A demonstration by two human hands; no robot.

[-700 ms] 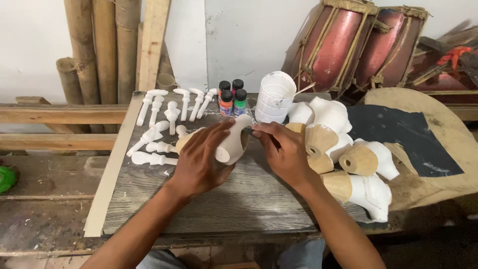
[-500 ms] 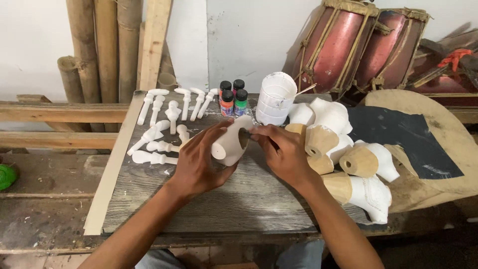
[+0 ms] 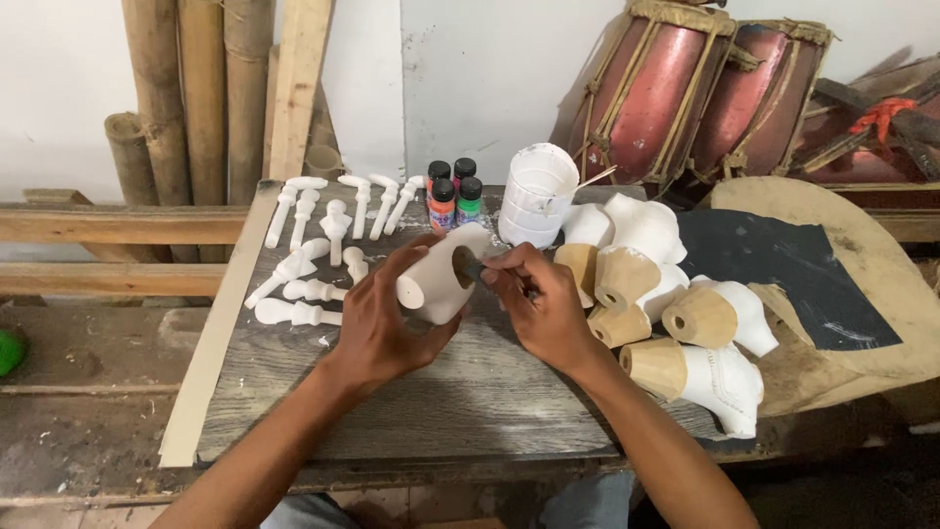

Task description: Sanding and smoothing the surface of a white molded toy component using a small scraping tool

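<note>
Left hand (image 3: 377, 318) grip clamped on a white carved piece (image 3: 441, 277); at its 3 o'clock, right hand (image 3: 543, 304) pinches a small brush (image 3: 477, 270) above the desk (image 3: 441, 411).

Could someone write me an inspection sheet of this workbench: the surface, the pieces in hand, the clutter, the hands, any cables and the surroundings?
Surface: grey wooden board, worn.
Job's things: white carved piece in left hand; right hand holds a small dark tool at its opening.
Clutter: white pegs, paint bottles, white tub, white-and-tan carved pieces.
Hands: both sets of fingers closed on what they hold.
Cables: nothing seen.
Surroundings: bamboo poles, two red drums, black sheet.
</note>
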